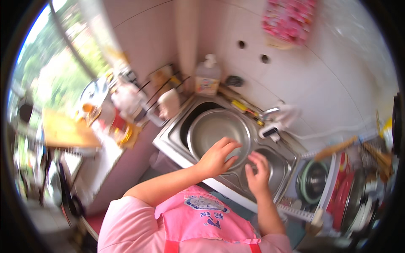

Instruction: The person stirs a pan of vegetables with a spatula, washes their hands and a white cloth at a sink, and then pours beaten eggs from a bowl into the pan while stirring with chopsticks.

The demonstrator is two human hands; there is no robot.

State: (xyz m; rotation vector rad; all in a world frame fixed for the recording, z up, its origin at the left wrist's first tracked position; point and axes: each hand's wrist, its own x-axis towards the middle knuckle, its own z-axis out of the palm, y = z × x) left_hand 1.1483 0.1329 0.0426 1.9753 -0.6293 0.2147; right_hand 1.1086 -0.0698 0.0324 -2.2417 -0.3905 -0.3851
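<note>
My left hand [218, 158] is over the near rim of a large round metal basin [215, 129], its thumb apart from the fingers and nothing in its hold. Just to the right, above the smaller bowl of the sink [278, 167], hovers my right hand [258, 172], also empty with thumb and fingers spread. The fingertips of both hands point toward each other with a small gap between them. The basin sits in the larger left bowl of the stainless steel sink [164, 134]. It seems to hold clear liquid, though blur makes this uncertain.
Behind the sink are a pump bottle [208, 77], a yellow-handled tool [239, 106] and a faucet [271, 111] with cloth around it. A rack with green-rimmed bowls [313, 182] borders the right. At left, a cluttered ledge carries a wooden cutting board [68, 129].
</note>
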